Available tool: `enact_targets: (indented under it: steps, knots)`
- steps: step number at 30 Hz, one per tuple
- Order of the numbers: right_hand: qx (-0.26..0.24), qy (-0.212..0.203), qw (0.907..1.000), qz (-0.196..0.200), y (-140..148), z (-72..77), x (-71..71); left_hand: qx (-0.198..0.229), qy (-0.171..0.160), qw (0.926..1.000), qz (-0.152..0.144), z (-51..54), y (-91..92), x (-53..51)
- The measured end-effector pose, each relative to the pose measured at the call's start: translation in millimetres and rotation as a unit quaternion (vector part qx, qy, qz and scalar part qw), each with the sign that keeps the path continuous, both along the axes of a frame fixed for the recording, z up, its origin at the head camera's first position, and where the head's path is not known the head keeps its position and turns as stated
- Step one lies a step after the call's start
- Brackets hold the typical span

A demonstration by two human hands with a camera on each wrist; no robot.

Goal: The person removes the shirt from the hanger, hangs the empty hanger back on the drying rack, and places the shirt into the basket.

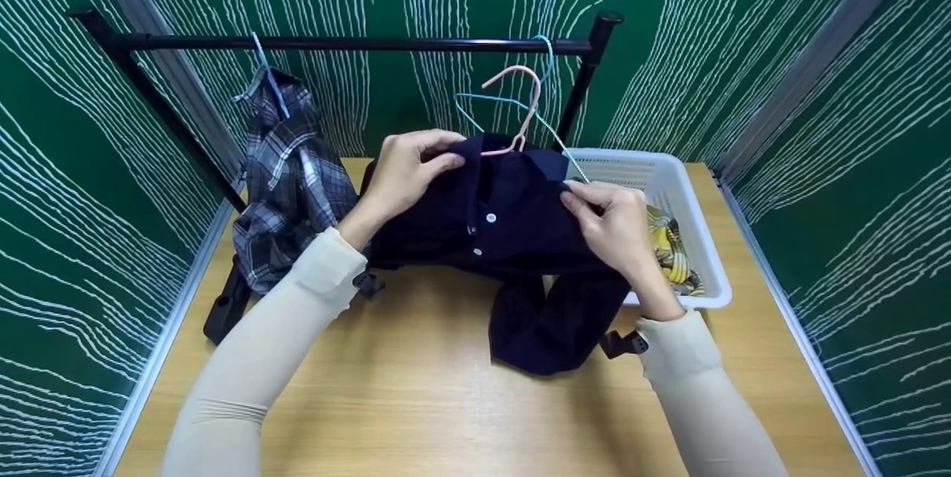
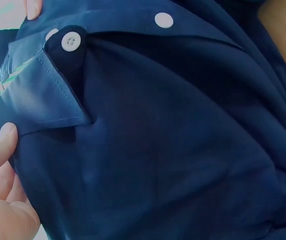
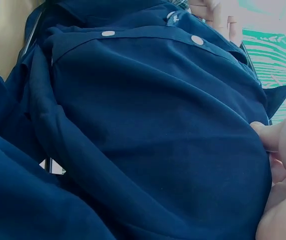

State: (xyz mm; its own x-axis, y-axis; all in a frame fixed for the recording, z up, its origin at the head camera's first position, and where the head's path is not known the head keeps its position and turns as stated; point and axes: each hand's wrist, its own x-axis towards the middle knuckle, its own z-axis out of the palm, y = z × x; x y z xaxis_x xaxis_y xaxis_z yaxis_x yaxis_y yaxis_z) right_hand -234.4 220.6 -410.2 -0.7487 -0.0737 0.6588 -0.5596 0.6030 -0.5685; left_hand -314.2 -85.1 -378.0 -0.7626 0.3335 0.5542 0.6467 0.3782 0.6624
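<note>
A dark navy shirt point(image 1: 531, 217) with white buttons is held up above the table, a pink hanger point(image 1: 533, 102) inside its neck with the hook sticking up. My left hand point(image 1: 405, 169) pinches the shirt by the collar and shoulder; in the left wrist view the thumb lies on the cloth beside the collar point(image 2: 42, 95). On the other shoulder, my right hand point(image 1: 613, 224) pinches the fabric between thumb and fingers, as the right wrist view also shows. One sleeve point(image 1: 546, 328) droops toward the table. The hanger's lower bar is mostly hidden by the shirt.
Behind the shirt runs a black rack rail point(image 1: 356, 44). A plaid shirt point(image 1: 286, 172) hangs at its left, and a light-blue hanger point(image 1: 550, 65) at its right. A white basket point(image 1: 706, 239) with yellow patterned cloth point(image 1: 669, 254) stands at right on the wooden table point(image 1: 416, 388).
</note>
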Motion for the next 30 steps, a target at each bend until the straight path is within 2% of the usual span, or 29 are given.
enact_targets:
  steps: [9,16,24,30]
  knots:
    - [0.007,0.004,0.9999,0.010,-3,1.4,-0.6,0.033,-0.001,0.9991,-0.025,6.0,20.4,5.3]
    - [0.012,0.010,0.9997,0.016,-6,2.2,-1.6,0.046,0.005,0.9987,-0.023,10.4,29.8,10.5]
    - [0.017,0.017,0.9993,0.027,-11,3.8,-2.1,0.060,0.006,0.9977,-0.030,13.8,38.2,10.7]
    - [0.026,0.017,0.9989,0.035,-14,4.2,-3.4,0.047,-0.005,0.9986,-0.024,12.0,39.7,10.1]
